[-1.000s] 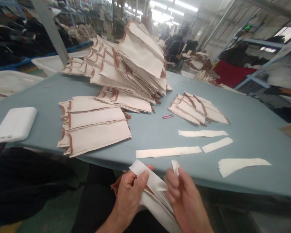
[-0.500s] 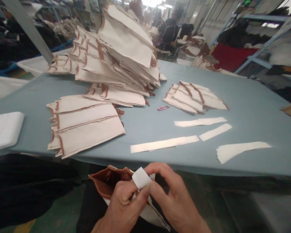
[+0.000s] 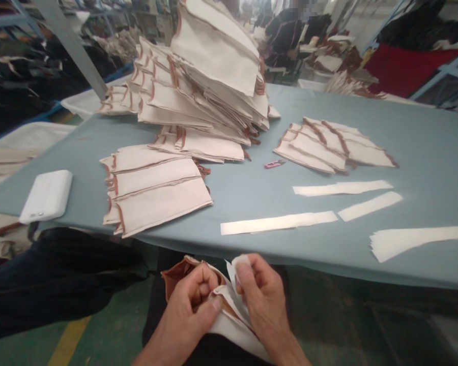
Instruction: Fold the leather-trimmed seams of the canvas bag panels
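A cream fabric piece with a brown lining (image 3: 234, 325) lies over my lap below the table's front edge. My left hand (image 3: 193, 305) pinches its edge between thumb and curled fingers. Just to the right, my right hand (image 3: 261, 295) is closed on a small white strip (image 3: 233, 272), which stands up folded between thumb and fingers. The brown opening of the fabric piece shows behind my left hand. Part of the piece is hidden under both hands.
On the blue-grey table (image 3: 252, 190) are a tall stack of cream pieces (image 3: 213, 56), a smaller stack (image 3: 156, 190), a fanned group (image 3: 328, 145), pink snips (image 3: 274, 164), white strips (image 3: 278, 222) and a white case (image 3: 48, 195). A person (image 3: 284, 35) sits far behind.
My hands have moved apart a little, and the white strip has come away from my left hand, now in my right hand only. The view has turned left.
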Tool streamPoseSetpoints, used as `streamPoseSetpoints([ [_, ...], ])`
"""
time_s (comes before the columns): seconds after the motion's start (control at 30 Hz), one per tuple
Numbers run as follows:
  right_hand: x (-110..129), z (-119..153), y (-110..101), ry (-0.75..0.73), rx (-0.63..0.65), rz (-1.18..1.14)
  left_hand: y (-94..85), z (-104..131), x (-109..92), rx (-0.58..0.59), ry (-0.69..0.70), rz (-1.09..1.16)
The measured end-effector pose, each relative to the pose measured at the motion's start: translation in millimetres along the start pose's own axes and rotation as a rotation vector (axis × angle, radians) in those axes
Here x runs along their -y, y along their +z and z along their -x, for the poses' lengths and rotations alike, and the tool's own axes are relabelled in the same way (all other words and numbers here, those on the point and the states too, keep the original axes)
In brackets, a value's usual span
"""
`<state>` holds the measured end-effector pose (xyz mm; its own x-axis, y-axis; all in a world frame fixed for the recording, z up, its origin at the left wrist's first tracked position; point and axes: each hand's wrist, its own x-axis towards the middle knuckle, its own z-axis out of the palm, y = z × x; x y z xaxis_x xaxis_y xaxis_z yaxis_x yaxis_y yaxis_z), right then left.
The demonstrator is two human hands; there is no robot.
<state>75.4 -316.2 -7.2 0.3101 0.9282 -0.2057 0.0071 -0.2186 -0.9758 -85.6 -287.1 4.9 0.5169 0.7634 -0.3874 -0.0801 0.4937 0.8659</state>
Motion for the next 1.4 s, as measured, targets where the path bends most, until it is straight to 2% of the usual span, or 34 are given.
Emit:
streamPoseSetpoints([
  [0.13, -17, 5, 7, 0.076, 0.080, -0.010, -7.4, -2, 3, -0.034, -0.141, -0.202],
  [0.27, -21, 9, 0, 0.126, 0.137, 0.046, -12.1, 2, 3, -0.085, -0.120, -0.316],
  [0.33, -12, 12, -9, 0.122, 0.159, 0.110, -14.3, 2, 1, -0.097, -0.087, -0.298],
  [0.5, 34, 14, -26, 0.129, 0.340, 0.233, -18.5, -7, -7, -0.093, 0.010, -0.255],
  [0.6, 54, 12, -27, 0.093, 0.362, 0.355, -18.9, -11, -14, -0.070, 0.075, -0.255],
  [0.7, 63, 11, -24, 0.090, 0.391, 0.357, -16.7, -11, -17, -0.063, 0.077, -0.211],
  [1.0, 64, 11, -9, 0.083, 0.324, 0.526, -9.6, -12, -13, -0.055, 0.081, -0.162],
  [1.23, 60, 11, -4, 0.085, 0.312, 0.540, -10.8, -11, -14, -0.035, 0.066, -0.148],
  [1.4, 54, 9, -1, 0.086, 0.284, 0.545, -12.5, -10, -7, -0.046, 0.058, -0.111],
])
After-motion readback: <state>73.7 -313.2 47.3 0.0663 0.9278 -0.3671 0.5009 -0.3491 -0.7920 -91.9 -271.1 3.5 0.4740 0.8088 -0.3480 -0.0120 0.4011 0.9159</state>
